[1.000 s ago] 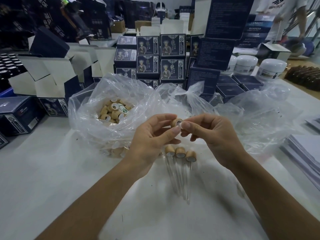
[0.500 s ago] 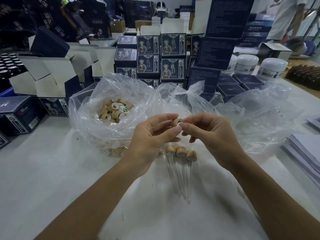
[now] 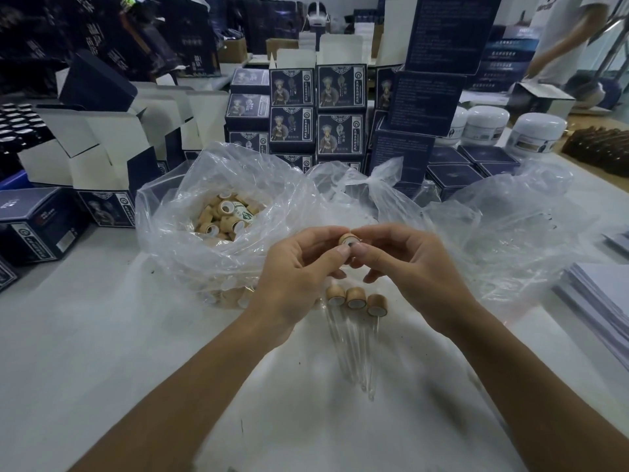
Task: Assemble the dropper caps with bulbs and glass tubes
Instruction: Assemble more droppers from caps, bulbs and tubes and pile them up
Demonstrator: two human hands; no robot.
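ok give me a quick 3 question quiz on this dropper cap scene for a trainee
1. True or false: both hands grip one cap.
2. How many finished droppers lie on the table?
3. Where are the loose caps? A) clear plastic bag B) white jar C) open carton

Key: 1 true, left hand and right hand both pinch it; 2 three; 3 A, the bag.

Hidden and cut-off parts at the bench

Fingertips cover most of the cap (image 3: 348,240), so any bulb in it cannot be made out. Box (image 3: 34,226) print is too small to read, the paper stack (image 3: 600,301) runs off the right edge (as does a bystander (image 3: 565,32), cut at the top).
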